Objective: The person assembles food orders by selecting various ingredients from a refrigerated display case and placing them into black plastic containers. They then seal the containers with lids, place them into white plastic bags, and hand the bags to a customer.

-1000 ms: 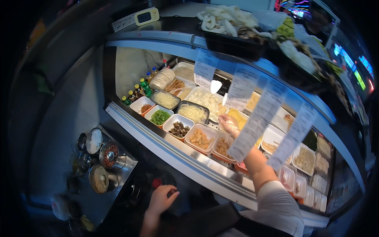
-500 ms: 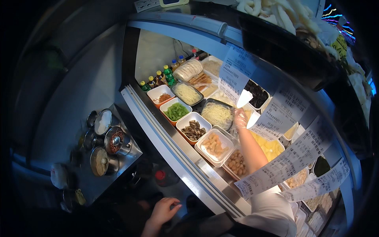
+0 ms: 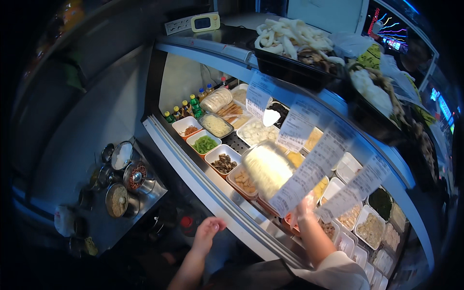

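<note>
My right hand (image 3: 304, 209), in a thin clear plastic glove, reaches into the open refrigerated case. It grips a clear tub of pale noodles (image 3: 268, 169), raised and tilted above the other tubs and blurred by motion. A hanging paper slip (image 3: 309, 166) hides where the fingers meet the tub. Outside the case's front edge, my bare left hand (image 3: 209, 231) hovers with its fingers curled in and nothing visible in them. Near the noodles sit tubs of dark brown chunks (image 3: 224, 162), green pepper strips (image 3: 204, 143) and pale tan pieces (image 3: 241, 180).
More paper slips (image 3: 355, 188) hang over the case. Small bottles (image 3: 195, 106) line its far left corner. Black trays of white food (image 3: 295, 43) stand on top. At left, a metal stand (image 3: 145, 195) carries several seasoning pots. A red-capped bottle (image 3: 187, 222) is below.
My right hand has drawn back toward me, lifting the noodle tub from its place among the others. My left hand has risen slightly and its fingers have curled. The view has shifted.
</note>
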